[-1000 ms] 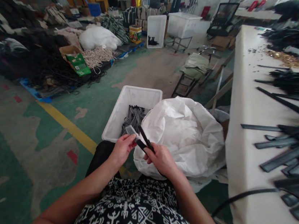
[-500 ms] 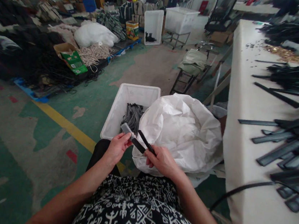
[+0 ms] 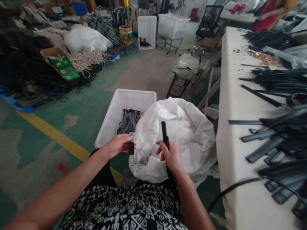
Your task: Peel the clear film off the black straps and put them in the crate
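My left hand [image 3: 119, 145] pinches a short black strip [image 3: 131, 148] with a clear, pale end, near the front right corner of a white bin [image 3: 104, 127]. Dark grey strips [image 3: 129, 121] lie in a heap inside that bin. Over the white sack [image 3: 187, 134], my right hand [image 3: 171, 157] has its fingers around a long black strip [image 3: 164, 132] that points up and away. Part of what the right hand grips is hidden by the hand itself. The two hands are apart.
At the right a cream-covered table [image 3: 230, 147] bears heaps of black strips [image 3: 275, 145] and small gold pieces [image 3: 263, 58]. A stool [image 3: 185, 68] with folded cloth stands ahead. Goods on a blue pallet [image 3: 25, 106] lie at the left. A person [image 3: 275, 12] is at the far right.
My hands have moved apart. The strip that spanned between them is now only in my left hand, and the black strip in my right hand points more upright. The view has turned right.
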`<state>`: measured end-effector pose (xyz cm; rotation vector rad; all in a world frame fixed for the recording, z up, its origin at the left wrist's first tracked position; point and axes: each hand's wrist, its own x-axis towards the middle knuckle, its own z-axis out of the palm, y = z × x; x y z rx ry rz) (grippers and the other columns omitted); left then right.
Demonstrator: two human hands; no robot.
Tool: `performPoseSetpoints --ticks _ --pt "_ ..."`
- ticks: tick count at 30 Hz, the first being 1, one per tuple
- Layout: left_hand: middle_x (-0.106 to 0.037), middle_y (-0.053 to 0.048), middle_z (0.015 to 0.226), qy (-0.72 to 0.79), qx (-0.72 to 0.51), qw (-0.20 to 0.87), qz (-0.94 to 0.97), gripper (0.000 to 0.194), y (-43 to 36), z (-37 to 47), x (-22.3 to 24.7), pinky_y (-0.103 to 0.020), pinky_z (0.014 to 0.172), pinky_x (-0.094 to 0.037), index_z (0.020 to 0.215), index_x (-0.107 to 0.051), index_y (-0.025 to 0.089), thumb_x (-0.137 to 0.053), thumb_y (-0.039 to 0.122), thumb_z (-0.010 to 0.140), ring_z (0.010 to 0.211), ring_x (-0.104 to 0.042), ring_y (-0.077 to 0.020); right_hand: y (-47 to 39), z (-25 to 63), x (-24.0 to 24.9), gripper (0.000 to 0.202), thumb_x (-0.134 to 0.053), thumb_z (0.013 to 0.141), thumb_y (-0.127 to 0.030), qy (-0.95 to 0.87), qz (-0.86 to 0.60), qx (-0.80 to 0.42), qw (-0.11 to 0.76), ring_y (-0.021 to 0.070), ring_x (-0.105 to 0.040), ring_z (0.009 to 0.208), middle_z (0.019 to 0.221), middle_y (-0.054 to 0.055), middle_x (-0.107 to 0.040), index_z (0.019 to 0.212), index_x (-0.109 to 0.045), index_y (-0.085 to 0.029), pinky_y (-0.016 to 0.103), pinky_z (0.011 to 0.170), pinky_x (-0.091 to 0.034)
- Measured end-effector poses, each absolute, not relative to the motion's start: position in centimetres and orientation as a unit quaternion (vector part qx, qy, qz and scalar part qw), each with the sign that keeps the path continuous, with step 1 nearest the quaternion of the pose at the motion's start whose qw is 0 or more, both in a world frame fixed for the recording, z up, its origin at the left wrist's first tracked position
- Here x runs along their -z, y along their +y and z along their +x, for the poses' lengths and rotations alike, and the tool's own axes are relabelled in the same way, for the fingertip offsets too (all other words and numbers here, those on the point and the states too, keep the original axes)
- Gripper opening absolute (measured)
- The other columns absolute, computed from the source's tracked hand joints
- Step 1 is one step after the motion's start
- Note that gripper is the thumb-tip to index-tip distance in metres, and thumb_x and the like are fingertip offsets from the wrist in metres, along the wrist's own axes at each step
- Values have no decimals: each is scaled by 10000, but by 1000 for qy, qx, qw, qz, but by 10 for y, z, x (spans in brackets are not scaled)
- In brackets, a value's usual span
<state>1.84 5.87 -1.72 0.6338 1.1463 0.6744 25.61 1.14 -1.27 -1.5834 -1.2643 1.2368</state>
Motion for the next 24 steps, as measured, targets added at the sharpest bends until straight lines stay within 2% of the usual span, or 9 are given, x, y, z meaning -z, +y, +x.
performPoseSetpoints --ticks 4,8,11,13,16,18,21,24 --pt "-708 -91 674 553 -320 631 441 271 130 17 -2 -302 627 -497 682 -671 137 -762 381 610 622 -648 -197 30 288 34 399 -438 832 -464 -440 -703 -396 393 86 -498 395 676 17 -679 971 -629 -142 207 437 -410" --pt "-713 -75 742 508 -363 526 577 291 177 19 -18 -313 723 -483 735 -693 145 -691 429 670 704 -636 -203 46 307 49 437 -425 843 -470 -422 -734 -366 386 88 -500 391 721 61 -702 1001 -626 -115 205 431 -411" --pt "-712 -63 774 500 -337 478 639 294 186 15 -13 -324 764 -471 782 -699 164 -630 443 722 750 -635 -217 55 312 55 476 -382 883 -479 -420 -747 -357 372 85 -500 393 737 89 -713 1041 -609 -92 195 428 -407" --pt "-717 -64 810 536 -308 434 656 293 180 11 -1 -329 760 -464 845 -708 177 -671 415 678 767 -636 -234 60 311 58 449 -390 894 -454 -425 -750 -368 349 82 -490 377 694 86 -709 1025 -613 -86 188 407 -388" --pt "-724 -86 937 580 -270 372 673 412 155 4 21 -330 755 -457 964 -712 203 -756 343 580 835 -644 -266 68 307 62 351 -468 877 -394 -442 -747 -390 306 82 -482 356 600 50 -685 977 -626 -97 183 384 -359" --pt "-725 -97 964 573 -243 386 682 422 129 3 34 -325 733 -463 989 -718 218 -757 330 585 837 -651 -272 73 304 64 288 -516 856 -354 -453 -750 -389 285 81 -491 362 581 35 -675 949 -629 -105 182 394 -355" --pt "-737 -94 885 540 -223 454 673 320 83 7 40 -314 674 -479 925 -744 233 -740 316 616 757 -660 -261 78 303 65 191 -557 822 -287 -459 -763 -370 265 75 -482 361 539 24 -646 817 -627 -109 183 404 -335" --pt "-741 -93 867 496 -225 502 672 227 42 16 16 -320 697 -492 881 -760 251 -715 296 663 765 -664 -256 77 303 61 166 -545 804 -246 -463 -764 -360 267 69 -464 362 506 11 -616 709 -603 -123 182 409 -327"
